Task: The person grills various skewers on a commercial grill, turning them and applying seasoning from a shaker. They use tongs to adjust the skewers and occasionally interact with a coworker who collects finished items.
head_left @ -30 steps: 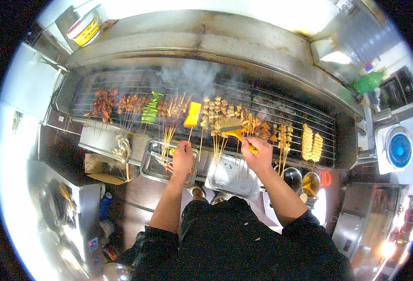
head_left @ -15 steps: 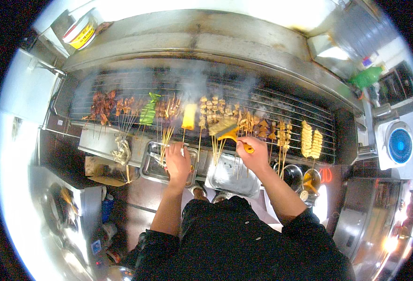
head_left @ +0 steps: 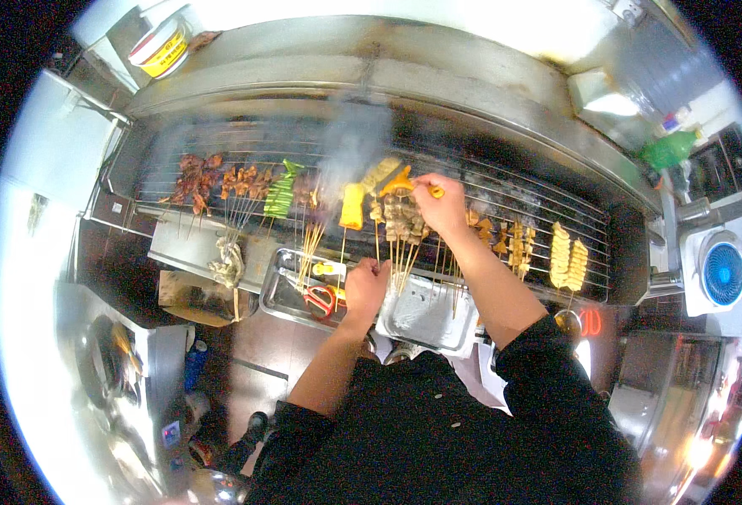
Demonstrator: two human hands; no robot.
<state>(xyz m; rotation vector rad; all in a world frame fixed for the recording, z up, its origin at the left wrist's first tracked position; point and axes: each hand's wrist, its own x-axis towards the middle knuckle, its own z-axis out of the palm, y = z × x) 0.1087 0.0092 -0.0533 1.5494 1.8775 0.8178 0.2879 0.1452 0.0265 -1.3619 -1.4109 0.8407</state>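
My right hand (head_left: 440, 206) is closed round the yellow handle of a wide basting brush (head_left: 385, 175). The brush's bristles hang over the grill, just above a yellow slab on a stick (head_left: 352, 207) and a row of pale cubed skewers (head_left: 403, 217). Lower down, my left hand (head_left: 366, 288) is closed, fingertips at the lower end of a skewer's wooden stick (head_left: 377, 244). Beside that hand, a metal tray (head_left: 279, 286) holds red-handled scissors (head_left: 319, 301) and a yellow-topped item. Bare stick ends (head_left: 310, 250) reach over this tray.
Smoke rises from the long grill (head_left: 506, 181). Dark meat skewers (head_left: 194, 181) and green vegetable skewers (head_left: 280, 194) lie at left, spiral-cut pale skewers (head_left: 568, 259) at right. A second tray (head_left: 430, 316) stands near me. A blue fan (head_left: 723, 274) is at far right.
My left hand has moved right, from the bundle of sticks over the tray to another skewer's stick. My right hand has carried the brush left and farther from me. The scissors are now uncovered.
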